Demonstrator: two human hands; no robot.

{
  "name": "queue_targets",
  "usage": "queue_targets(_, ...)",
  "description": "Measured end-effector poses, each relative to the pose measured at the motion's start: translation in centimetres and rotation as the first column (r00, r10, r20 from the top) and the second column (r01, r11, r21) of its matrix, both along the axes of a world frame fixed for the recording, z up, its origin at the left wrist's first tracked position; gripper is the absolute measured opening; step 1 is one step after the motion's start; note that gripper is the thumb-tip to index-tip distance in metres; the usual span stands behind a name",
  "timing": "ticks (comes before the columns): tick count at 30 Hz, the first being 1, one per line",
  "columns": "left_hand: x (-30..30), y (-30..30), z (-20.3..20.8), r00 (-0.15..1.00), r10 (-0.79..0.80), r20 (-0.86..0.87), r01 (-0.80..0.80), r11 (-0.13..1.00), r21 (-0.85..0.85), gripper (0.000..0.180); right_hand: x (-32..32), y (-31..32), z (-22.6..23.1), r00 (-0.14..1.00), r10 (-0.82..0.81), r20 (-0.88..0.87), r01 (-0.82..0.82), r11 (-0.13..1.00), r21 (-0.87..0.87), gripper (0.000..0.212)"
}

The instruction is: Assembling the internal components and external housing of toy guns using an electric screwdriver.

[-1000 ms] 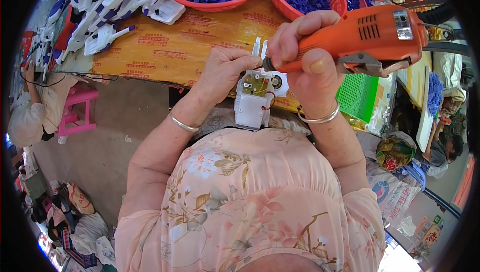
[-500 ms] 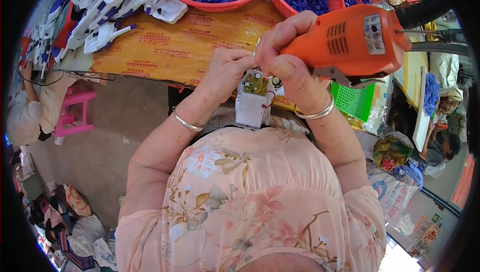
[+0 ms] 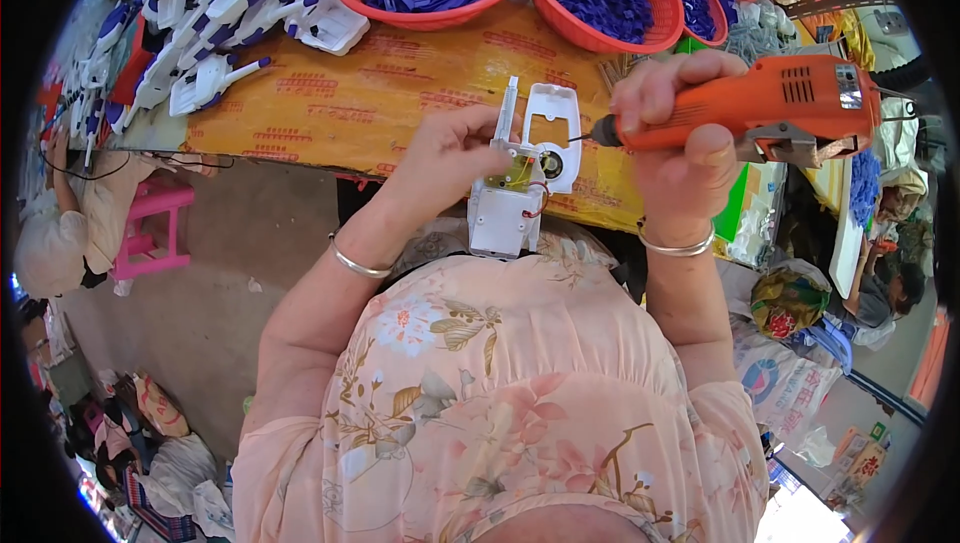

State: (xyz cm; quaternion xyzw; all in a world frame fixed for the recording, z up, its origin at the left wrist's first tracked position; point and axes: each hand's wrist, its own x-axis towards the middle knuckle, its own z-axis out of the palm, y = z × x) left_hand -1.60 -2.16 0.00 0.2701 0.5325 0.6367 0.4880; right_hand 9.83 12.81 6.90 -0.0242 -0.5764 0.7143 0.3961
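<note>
My left hand (image 3: 452, 159) is closed on the upper part of a white plastic housing (image 3: 500, 220) at the table's near edge. A small green circuit board (image 3: 511, 172) sits inside it, with thin red and yellow wires. Beside it lies a white cover (image 3: 566, 103) with a cut-out window; a round dark part (image 3: 551, 164) shows at its lower end. My right hand (image 3: 675, 108) grips an orange electric screwdriver (image 3: 770, 108), its bit pointing left near the cover and apart from the board. What my left fingertips press on is partly hidden.
Red baskets of purple pieces (image 3: 435, 20) (image 3: 610, 43) stand at the far side. White and purple plastic assemblies (image 3: 210, 83) are piled at the far left. A pink stool (image 3: 150, 228) stands on the floor. Another person (image 3: 55, 243) is at the left edge.
My right hand has drawn the screwdriver away to the right from the housing, exposing the white cover and the bit. My left hand stays at the housing, slightly lower.
</note>
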Motion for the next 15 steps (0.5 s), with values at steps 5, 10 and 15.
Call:
queue_targets(5, 0.8, -0.7, 0.3, 0.998, -0.064, -0.005, 0.064, 0.998, -0.011, 0.037, 1.3, 1.7, -0.9, 0.993, -0.116, -0.023, 0.117, 0.993, 0.022, 0.045)
queue_targets(10, 1.7, -0.8, -0.1, 0.986, 0.017, -0.163, -0.023, 0.999, -0.038, 0.032, 2.4, 2.2, -0.9, 0.95, -0.304, 0.069, 0.279, 0.929, 0.244, 0.058)
queue_targets(15, 1.5, -0.6, -0.2, 0.992, 0.05, -0.12, -0.059, 0.996, -0.07, 0.03, 3.1, 3.0, -0.9, 0.693, -0.638, -0.337, 0.719, 0.573, 0.392, 0.05)
